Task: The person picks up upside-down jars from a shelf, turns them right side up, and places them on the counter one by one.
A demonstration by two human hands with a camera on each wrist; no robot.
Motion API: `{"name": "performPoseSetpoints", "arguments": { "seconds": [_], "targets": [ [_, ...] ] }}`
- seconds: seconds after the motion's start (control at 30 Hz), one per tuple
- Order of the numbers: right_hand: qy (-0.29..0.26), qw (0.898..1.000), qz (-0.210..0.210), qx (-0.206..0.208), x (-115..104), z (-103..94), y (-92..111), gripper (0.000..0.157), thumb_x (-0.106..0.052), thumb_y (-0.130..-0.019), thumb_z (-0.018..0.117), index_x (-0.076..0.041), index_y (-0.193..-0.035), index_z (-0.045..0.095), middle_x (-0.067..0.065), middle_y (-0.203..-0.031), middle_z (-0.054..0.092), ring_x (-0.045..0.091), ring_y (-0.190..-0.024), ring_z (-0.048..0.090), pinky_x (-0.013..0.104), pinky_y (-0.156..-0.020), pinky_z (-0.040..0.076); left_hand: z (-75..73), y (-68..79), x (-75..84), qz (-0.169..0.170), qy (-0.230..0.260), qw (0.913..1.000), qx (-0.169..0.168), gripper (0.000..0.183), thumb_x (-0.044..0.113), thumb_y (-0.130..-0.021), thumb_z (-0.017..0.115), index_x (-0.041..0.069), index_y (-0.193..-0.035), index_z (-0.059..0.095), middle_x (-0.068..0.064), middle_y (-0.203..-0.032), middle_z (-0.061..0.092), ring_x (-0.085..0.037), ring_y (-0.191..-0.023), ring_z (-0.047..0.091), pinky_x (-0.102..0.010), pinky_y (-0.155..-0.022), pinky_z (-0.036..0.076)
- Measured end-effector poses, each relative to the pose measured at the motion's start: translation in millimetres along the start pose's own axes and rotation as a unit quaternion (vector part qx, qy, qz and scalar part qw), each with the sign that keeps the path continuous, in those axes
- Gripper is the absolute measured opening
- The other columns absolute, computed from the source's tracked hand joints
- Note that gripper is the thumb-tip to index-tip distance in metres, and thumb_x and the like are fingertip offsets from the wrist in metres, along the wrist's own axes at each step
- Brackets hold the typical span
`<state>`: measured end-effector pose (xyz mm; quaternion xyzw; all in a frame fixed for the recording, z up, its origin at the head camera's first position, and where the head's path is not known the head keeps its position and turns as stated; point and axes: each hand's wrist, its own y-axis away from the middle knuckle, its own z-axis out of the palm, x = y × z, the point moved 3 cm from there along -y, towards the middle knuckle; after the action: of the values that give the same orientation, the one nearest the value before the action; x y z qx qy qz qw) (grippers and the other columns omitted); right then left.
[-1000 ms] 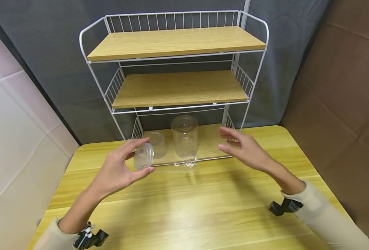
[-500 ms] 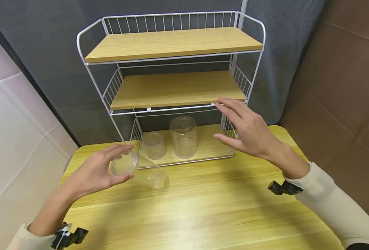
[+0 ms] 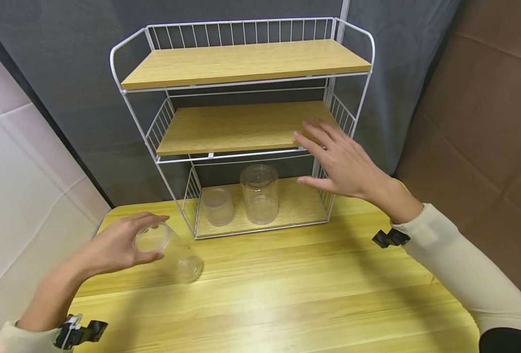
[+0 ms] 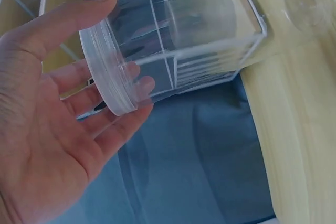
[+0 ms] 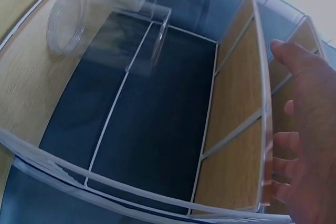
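Note:
My left hand (image 3: 112,247) grips a tall clear jar (image 3: 188,268) at its lid end, thumb on one side and fingers on the other. The jar is tilted over the table's left part, its base pointing right and down. In the left wrist view its ridged clear lid (image 4: 107,69) sits between thumb and fingers. My right hand (image 3: 346,164) holds nothing; its fingers are spread in front of the middle shelf's (image 3: 242,127) right end. On the bottom shelf (image 3: 302,201) stand a small clear jar (image 3: 218,207) and a larger clear jar (image 3: 259,196).
The rack has a white wire frame (image 3: 137,117) and three wooden shelves, the top shelf (image 3: 242,61) being highest. It stands at the back of the yellow wooden table (image 3: 286,294). A pale panel (image 3: 26,162) rises at left, a brown one (image 3: 485,122) at right.
My left hand has carried the tall jar left, away from the rack's front. My right hand has risen from bottom-shelf level to the middle shelf, its fingers spreading.

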<state>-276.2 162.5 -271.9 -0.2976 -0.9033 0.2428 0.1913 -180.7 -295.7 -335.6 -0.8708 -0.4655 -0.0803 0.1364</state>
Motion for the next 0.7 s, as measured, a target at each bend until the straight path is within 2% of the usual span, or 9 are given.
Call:
{"name": "performPoseSetpoints", "arguments": {
  "seconds": [0.2, 0.5, 0.7],
  "targets": [
    [0.026, 0.999, -0.003, -0.037, 6.5, 4.4, -3.8, 0.093, -0.073, -0.097, 0.052, -0.008, -0.162, 0.042, 0.024, -0.163, 0.043, 0.048, -0.152, 0.036, 0.063, -0.125, 0.029, -5.3, 3.3, -12.1, -0.001, 0.005, 1.0, -0.009, 0.076, 0.031, -0.078, 0.094, -0.005, -0.138, 0.064, -0.027, -0.13, 0.069, -0.045, -0.106, 0.072, -0.064, -0.087, 0.058],
    [0.036, 0.999, -0.001, -0.032, 11.6, 9.4, -4.2, 0.095, -0.076, -0.097, 0.048, -0.006, -0.161, 0.044, 0.023, -0.16, 0.048, 0.048, -0.149, 0.041, 0.062, -0.123, 0.033, -11.4, 2.4, -20.5, 0.007, -0.003, 0.9996, -0.028, 0.075, 0.029, -0.078, 0.094, -0.006, -0.136, 0.064, -0.028, -0.133, 0.068, -0.051, -0.119, 0.065, -0.069, -0.094, 0.053],
    [0.039, 0.999, 0.002, -0.025, 10.7, 12.7, -3.1, 0.094, -0.07, -0.093, 0.06, -0.007, -0.161, 0.044, 0.02, -0.159, 0.05, 0.045, -0.145, 0.047, 0.06, -0.12, 0.037, -9.1, 3.6, -23.2, 0.012, -0.005, 0.9995, -0.029, 0.077, 0.029, -0.076, 0.095, -0.006, -0.137, 0.064, -0.028, -0.132, 0.068, -0.049, -0.114, 0.067, -0.069, -0.093, 0.054]
  ]
}}
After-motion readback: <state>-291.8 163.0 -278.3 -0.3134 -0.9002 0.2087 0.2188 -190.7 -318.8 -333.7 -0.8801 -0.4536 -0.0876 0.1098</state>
